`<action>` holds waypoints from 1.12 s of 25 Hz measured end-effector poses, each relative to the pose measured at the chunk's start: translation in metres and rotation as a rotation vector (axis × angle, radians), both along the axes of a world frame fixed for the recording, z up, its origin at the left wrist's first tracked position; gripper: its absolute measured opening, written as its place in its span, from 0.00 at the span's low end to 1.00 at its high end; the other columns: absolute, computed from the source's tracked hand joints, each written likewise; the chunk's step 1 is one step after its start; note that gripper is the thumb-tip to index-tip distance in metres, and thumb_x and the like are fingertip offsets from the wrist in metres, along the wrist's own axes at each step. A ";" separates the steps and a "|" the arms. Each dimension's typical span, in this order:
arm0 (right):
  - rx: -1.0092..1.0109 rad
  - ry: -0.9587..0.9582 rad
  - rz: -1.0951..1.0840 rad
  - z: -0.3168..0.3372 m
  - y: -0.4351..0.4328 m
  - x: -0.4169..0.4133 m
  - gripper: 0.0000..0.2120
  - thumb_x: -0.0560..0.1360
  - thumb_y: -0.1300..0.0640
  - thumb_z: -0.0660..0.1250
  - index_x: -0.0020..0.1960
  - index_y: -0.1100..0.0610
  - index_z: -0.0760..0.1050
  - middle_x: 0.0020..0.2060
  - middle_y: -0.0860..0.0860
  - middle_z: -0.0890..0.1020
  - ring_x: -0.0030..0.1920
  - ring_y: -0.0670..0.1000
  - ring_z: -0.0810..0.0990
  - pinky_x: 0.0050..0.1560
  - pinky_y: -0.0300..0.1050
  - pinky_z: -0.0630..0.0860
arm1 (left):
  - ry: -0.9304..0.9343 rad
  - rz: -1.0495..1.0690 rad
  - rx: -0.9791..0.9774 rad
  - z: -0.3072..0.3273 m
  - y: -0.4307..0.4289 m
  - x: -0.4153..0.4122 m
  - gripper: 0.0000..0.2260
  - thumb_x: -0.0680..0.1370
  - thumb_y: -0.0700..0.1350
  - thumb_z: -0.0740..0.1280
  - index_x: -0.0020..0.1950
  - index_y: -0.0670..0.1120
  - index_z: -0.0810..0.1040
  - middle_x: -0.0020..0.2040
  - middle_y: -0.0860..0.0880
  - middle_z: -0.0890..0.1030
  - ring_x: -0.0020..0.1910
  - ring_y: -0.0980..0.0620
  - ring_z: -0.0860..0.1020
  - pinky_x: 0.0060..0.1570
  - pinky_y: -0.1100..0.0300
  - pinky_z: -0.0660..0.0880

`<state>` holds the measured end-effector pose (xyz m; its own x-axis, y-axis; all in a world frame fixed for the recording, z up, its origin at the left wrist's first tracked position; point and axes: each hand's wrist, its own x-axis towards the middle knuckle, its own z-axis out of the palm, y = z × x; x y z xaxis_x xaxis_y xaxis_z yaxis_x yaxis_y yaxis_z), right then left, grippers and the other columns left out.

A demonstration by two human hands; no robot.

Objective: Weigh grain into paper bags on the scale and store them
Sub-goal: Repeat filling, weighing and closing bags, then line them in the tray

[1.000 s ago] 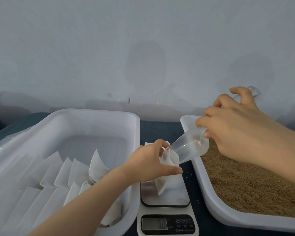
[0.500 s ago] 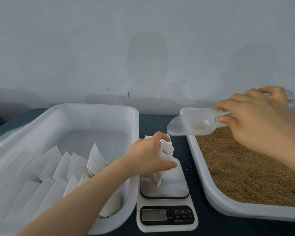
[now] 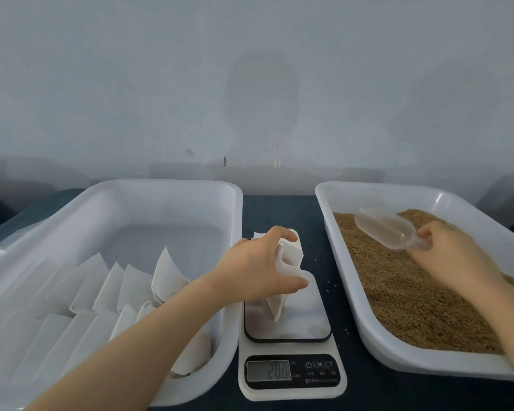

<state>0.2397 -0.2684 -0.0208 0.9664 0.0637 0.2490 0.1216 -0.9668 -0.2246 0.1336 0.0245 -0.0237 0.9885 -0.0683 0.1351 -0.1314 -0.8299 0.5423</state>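
Head view: the left hand [image 3: 258,265] is curled round the neck of a white paper bag [image 3: 290,256], pinching its mouth while the bag stands on the platform of the scale [image 3: 303,321]. The display [image 3: 269,370] seems to read 200, though the digits are soft. The right hand [image 3: 451,256] grips the handle of a clear plastic scoop [image 3: 383,228], which lies low over the grain [image 3: 413,298] in the white tray [image 3: 398,355] to the right; its bowl looks empty, and whether it touches the grain I cannot tell.

To the left, a deep white bin [image 3: 161,185] holds rows of folded bags [image 3: 125,286] along its near half — the far half shows bare floor. A few loose kernels lie on the dark tabletop [image 3: 279,212] beside the scale.

Judging by this, the job is well under way: many bags are stored, and this one looks filled to weight. What is left for it is closing the top and setting it in the bin — then more bags, since plenty of grain is left.
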 end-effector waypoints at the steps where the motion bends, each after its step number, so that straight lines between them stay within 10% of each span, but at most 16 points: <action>1: -0.025 -0.010 -0.018 -0.002 0.000 0.000 0.11 0.75 0.50 0.65 0.52 0.57 0.74 0.44 0.50 0.75 0.36 0.46 0.76 0.27 0.39 0.71 | 0.005 0.001 0.000 0.000 0.000 0.000 0.30 0.67 0.64 0.70 0.64 0.63 0.61 0.52 0.58 0.75 0.49 0.51 0.75 0.48 0.60 0.69; 10: -0.212 0.224 -0.102 -0.008 0.009 -0.009 0.11 0.77 0.57 0.63 0.57 0.58 0.66 0.47 0.52 0.72 0.40 0.50 0.76 0.40 0.47 0.77 | 0.000 0.009 -0.007 -0.002 0.001 0.001 0.30 0.67 0.64 0.70 0.65 0.66 0.60 0.49 0.60 0.73 0.52 0.51 0.75 0.49 0.60 0.69; 19: 0.043 0.406 0.079 -0.014 0.027 -0.017 0.12 0.76 0.53 0.63 0.53 0.58 0.64 0.41 0.50 0.74 0.38 0.47 0.75 0.28 0.37 0.67 | 0.003 0.005 -0.001 -0.004 0.001 0.002 0.31 0.68 0.64 0.70 0.66 0.66 0.59 0.50 0.59 0.71 0.53 0.50 0.75 0.50 0.60 0.68; 28: -0.218 0.169 -0.323 -0.001 0.003 -0.009 0.21 0.74 0.60 0.65 0.62 0.60 0.60 0.50 0.57 0.69 0.41 0.55 0.73 0.36 0.50 0.74 | 0.002 -0.001 -0.004 -0.002 0.001 0.001 0.31 0.68 0.63 0.70 0.67 0.65 0.60 0.48 0.61 0.72 0.53 0.50 0.74 0.54 0.59 0.70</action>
<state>0.2302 -0.2655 -0.0215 0.9713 -0.2159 0.0995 -0.2168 -0.9762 -0.0015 0.1345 0.0252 -0.0259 0.9887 -0.0689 0.1333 -0.1312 -0.8277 0.5457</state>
